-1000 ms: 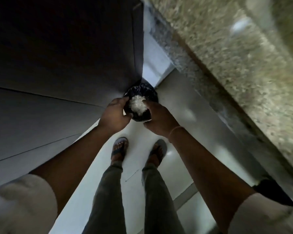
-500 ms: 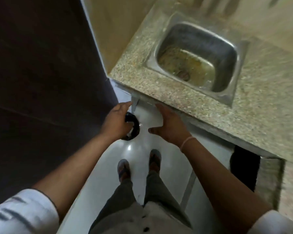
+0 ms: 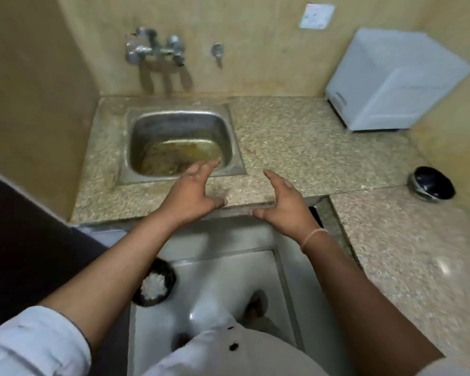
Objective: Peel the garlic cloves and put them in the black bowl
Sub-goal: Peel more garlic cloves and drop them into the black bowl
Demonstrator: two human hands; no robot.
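The black bowl is sitting on the counter at the far right, well apart from both hands. The left hand and right hand are hovering over the counter's front edge, fingers straight, loosely spread and holding nothing. Below on the floor, a black bin is holding what may be white peels.

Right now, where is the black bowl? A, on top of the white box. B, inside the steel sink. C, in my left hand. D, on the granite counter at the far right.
D: the black bowl sits on the granite counter at the far right, apart from the steel sink, and the left hand is open and holds nothing.
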